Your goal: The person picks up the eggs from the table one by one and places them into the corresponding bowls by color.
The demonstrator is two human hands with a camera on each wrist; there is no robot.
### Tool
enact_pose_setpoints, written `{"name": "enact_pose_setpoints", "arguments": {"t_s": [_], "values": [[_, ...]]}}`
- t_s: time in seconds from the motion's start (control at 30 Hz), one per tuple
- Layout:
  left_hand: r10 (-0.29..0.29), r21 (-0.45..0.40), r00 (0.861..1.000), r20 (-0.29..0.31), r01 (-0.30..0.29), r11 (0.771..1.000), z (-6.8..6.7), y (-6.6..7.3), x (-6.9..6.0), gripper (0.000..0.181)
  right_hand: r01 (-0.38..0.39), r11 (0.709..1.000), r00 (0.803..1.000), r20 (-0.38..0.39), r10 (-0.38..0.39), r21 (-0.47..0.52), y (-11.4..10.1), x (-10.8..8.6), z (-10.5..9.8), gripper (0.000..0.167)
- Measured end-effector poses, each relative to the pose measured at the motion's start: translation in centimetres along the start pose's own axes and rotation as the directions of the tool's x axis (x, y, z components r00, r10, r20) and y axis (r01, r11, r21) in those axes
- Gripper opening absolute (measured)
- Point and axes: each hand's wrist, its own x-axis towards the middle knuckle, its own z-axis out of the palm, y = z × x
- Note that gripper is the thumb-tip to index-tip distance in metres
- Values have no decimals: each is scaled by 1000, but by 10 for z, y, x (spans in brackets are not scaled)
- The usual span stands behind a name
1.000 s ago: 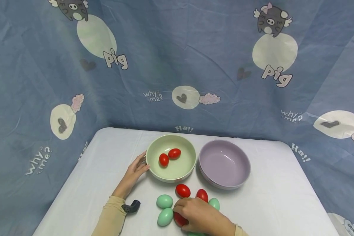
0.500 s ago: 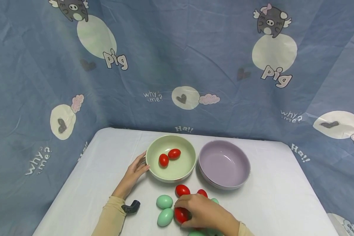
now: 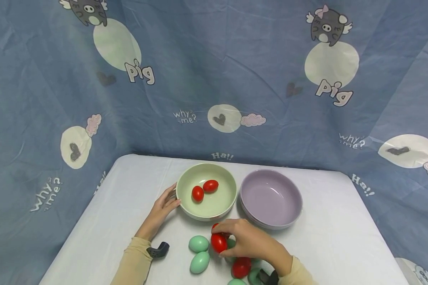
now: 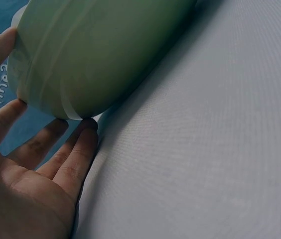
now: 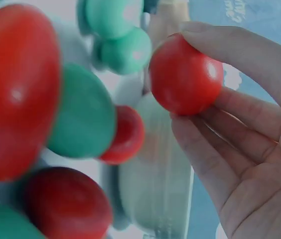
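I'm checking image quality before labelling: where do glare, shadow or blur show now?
Head view: a glare streak inside the purple bowl. Left wrist view: dim, with shadow beside the green bowl. Right wrist view: highlight on the red egg the right hand pinches; the large red egg at the left edge looks soft.

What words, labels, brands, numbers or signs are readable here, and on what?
"pig": twice, on the blue cloth.
"why me?": three times, same cloth, head view.
"Ha!!": twice clearly, same cloth; the leftmost is unclear.
Right wrist view: cloth lettering blurred.
Green bowl: outer mark too small to tell.
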Motion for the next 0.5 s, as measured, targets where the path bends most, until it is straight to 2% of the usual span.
{"name": "enact_pose_setpoints", "arguments": {"t_s": [0.2,0.33,0.5], "values": [[3,4,1000,0,-3,1000,0,0,1,68,5,994,999,-40,-1,106,7,9,-15,48],[8,0,1000,1,-8,1000,0,0,1,68,-24,973,998,-52,37,229,11,14,-22,50],[16,-2,1000,2,-16,1000,0,0,1,67,-21,956,996,-78,45,292,16,24,-30,48]]}}
